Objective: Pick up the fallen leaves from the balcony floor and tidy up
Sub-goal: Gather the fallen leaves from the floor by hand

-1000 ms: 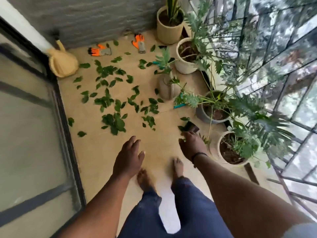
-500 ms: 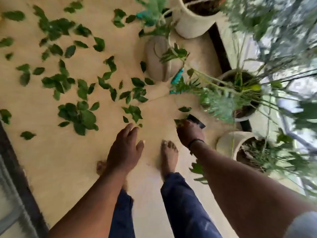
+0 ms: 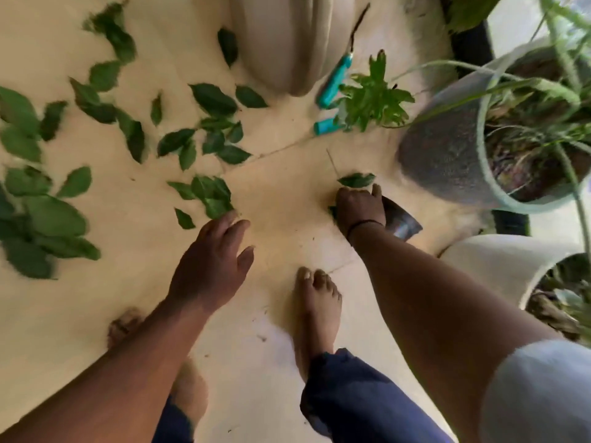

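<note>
No legible text (frame blurred).

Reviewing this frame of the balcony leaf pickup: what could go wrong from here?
The right hand reaches for leaves right beside a dark metal trowel blade; fingers could catch its edge. A teal-handled tool lies on the floor ahead of the bare foot, a possible stepping hazard. The grey pot stands close to the right arm and could be knocked.

The floor [image 3: 287,174] is showing smooth, matt beige tile. The fallen leaves [image 3: 211,196] are looking faintly glossy. A trowel blade [image 3: 399,219] is gleaming like polished metal. The grey pot [image 3: 444,158] is appearing rough and speckled, the teal tool handles [image 3: 334,83] smooth, plastic-like.
</note>
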